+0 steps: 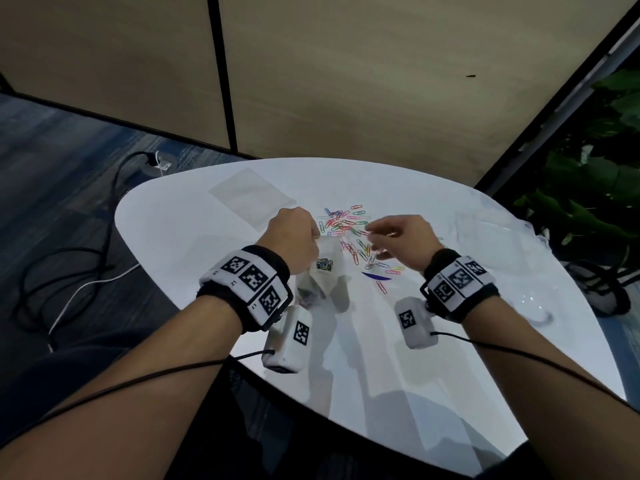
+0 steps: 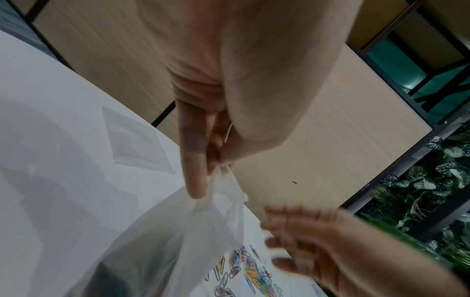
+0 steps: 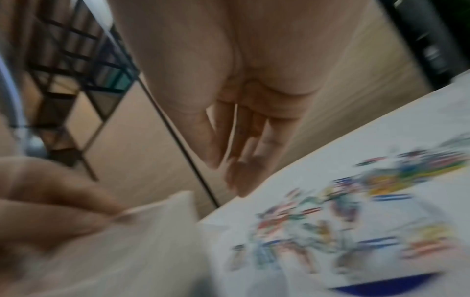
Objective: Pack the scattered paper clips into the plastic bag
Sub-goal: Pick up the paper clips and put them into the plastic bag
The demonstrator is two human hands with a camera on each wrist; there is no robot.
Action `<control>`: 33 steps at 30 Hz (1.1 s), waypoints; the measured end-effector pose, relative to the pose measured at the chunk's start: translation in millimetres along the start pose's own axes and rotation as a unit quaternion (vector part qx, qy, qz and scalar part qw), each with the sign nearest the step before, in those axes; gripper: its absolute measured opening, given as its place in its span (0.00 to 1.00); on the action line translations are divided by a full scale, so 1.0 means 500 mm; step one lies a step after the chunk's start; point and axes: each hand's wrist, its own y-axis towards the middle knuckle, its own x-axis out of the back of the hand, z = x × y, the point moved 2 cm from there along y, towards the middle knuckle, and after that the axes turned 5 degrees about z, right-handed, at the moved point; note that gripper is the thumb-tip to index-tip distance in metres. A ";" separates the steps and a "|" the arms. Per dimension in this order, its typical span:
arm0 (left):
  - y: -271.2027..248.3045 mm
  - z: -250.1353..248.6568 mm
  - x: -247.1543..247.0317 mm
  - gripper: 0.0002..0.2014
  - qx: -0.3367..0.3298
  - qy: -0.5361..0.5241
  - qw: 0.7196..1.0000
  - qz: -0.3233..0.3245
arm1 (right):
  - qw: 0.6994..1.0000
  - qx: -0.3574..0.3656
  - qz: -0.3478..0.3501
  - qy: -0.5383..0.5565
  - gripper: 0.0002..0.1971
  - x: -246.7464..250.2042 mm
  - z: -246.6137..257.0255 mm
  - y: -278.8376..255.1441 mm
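My left hand (image 1: pixel 294 237) pinches the top edge of a clear plastic bag (image 1: pixel 327 261) and holds it up off the white table (image 1: pixel 450 323); the bag (image 2: pixel 203 231) hangs below my fingers (image 2: pixel 194 170) with a few clips dark at its bottom. Coloured paper clips (image 1: pixel 348 226) lie scattered in the middle of the table, seen also as the paper clips (image 2: pixel 249 269) and blurred paper clips (image 3: pixel 356 201). My right hand (image 1: pixel 391 237) hovers over the pile, fingers (image 3: pixel 244 160) extended and relaxed, blurred by motion. I see nothing in it.
A second flat clear bag (image 1: pixel 249 195) lies at the table's far left. More clear plastic (image 1: pixel 485 230) sits at the right. A dark blue strip (image 1: pixel 375 276) lies near the clips. Cables (image 1: pixel 69 271) trail on the floor left; plants (image 1: pixel 595 168) stand right.
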 end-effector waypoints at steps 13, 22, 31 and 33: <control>-0.027 0.105 0.072 0.14 0.052 -0.017 0.998 -0.035 | 0.965 -0.069 -0.053 -0.246 0.28 -0.093 -0.170 0.053; -0.023 0.115 0.082 0.14 0.047 -0.018 0.998 -0.033 | 0.925 -0.052 -0.032 -0.375 0.29 -0.155 -0.117 0.126; -0.020 0.106 0.074 0.14 0.045 -0.013 0.999 -0.028 | 0.897 -0.002 -0.047 -0.440 0.09 -0.140 -0.117 0.146; -0.019 0.104 0.072 0.15 0.045 -0.011 0.999 -0.026 | 0.916 -0.032 -0.048 -0.396 0.10 -0.117 -0.115 0.141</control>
